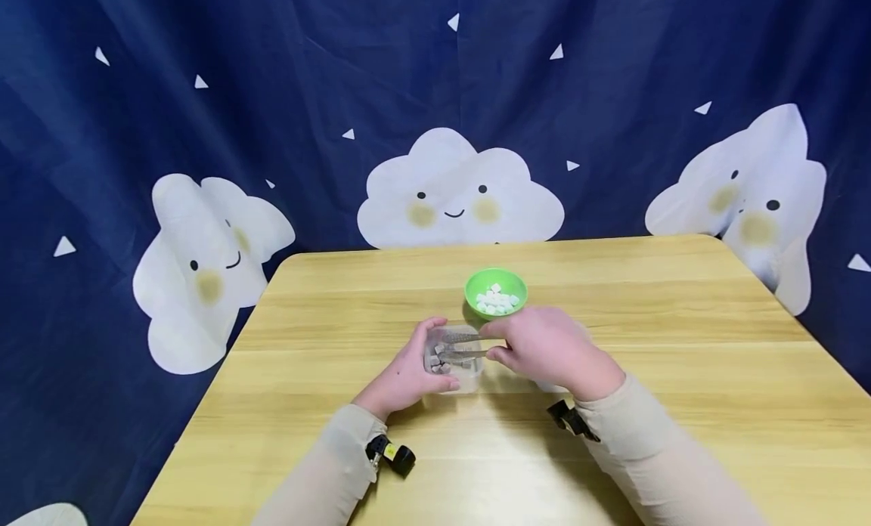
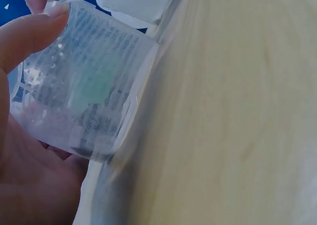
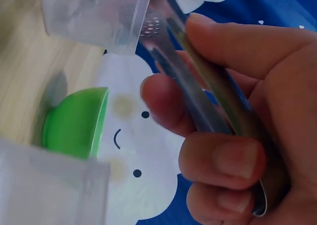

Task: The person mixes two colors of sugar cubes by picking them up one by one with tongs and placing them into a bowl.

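A clear plastic cup [image 1: 454,363] with several small greyish cubes stands on the wooden table [image 1: 680,360]. My left hand [image 1: 411,371] curls round the cup; in the left wrist view its thumb lies along the cup's wall [image 2: 84,86]. My right hand [image 1: 544,348] grips metal tongs [image 1: 463,344], whose tips reach into the cup. In the right wrist view the fingers pinch the tongs [image 3: 208,101] beside the cup [image 3: 94,14]. Behind stands a green bowl [image 1: 496,290] of small white cubes.
A blue curtain with white smiling clouds [image 1: 456,190] hangs behind the table. A second clear container edge [image 3: 49,185] shows low in the right wrist view, beside the green bowl [image 3: 74,126].
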### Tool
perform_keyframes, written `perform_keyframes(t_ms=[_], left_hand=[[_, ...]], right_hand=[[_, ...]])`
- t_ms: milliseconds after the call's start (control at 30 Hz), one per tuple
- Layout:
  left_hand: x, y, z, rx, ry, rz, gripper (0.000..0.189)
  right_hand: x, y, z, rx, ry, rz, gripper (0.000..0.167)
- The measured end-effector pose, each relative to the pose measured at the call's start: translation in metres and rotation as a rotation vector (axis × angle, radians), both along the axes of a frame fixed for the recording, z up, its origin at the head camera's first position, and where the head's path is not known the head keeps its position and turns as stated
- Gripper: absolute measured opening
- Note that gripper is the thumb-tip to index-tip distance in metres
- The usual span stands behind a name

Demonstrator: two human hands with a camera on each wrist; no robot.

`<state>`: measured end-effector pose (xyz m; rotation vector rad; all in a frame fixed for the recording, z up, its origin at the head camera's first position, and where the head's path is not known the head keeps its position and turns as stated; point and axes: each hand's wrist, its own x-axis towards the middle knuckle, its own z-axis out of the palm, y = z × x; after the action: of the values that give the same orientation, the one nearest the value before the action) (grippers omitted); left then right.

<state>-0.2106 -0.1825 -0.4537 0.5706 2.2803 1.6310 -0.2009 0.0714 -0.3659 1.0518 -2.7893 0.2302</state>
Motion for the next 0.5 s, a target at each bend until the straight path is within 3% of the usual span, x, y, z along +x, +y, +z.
perform_keyframes(t_ms=[267,500], left_hand=[[0.000,0.000,-0.003,-0.012,0.007,0.012,0.103],[0.000,-0.001,-0.002,-0.033,0.034,0.009,0.101]], right_hand=[[-0.002,-0.013,-0.006,0.020,0.004,-0.025,0.020],[0.000,-0.018,0.000,0.031,-0.021,-0.027,0.013]])
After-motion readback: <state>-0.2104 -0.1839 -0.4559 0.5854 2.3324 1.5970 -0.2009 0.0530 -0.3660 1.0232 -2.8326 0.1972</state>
